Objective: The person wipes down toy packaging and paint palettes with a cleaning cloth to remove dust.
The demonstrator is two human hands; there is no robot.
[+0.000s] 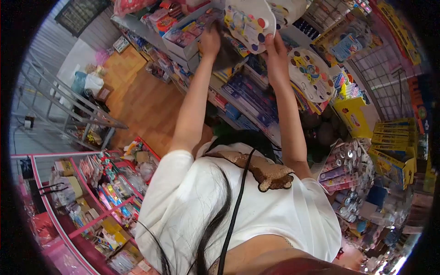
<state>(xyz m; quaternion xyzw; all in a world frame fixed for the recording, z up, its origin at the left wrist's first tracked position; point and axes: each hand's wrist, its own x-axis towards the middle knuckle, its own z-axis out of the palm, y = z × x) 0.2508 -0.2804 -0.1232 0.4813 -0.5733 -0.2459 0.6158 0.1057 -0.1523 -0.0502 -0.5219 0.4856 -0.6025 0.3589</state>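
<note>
My left hand (211,44) is closed on a dark cloth (228,54), which hangs blurred over the shelf front. In my right hand (276,58) is the lower edge of a white, palette-shaped paint set (250,23) with coloured round spots, held up between thumb and fingers. A similar palette-shaped set (311,75) rests on the shelf to the right of my right wrist. Behind the held one, another white set (286,11) is partly hidden. Beside my left hand stands an open grey-white box (179,46) with colourful packets in it.
Shelves with blue packages (250,94) run below my hands. Yellow boxes (353,117) and a bin of wrapped tubes (339,167) stand at right. A pink-edged display case (91,220) full of small goods is at lower left, near a metal railing (68,107) and wooden floor (151,103).
</note>
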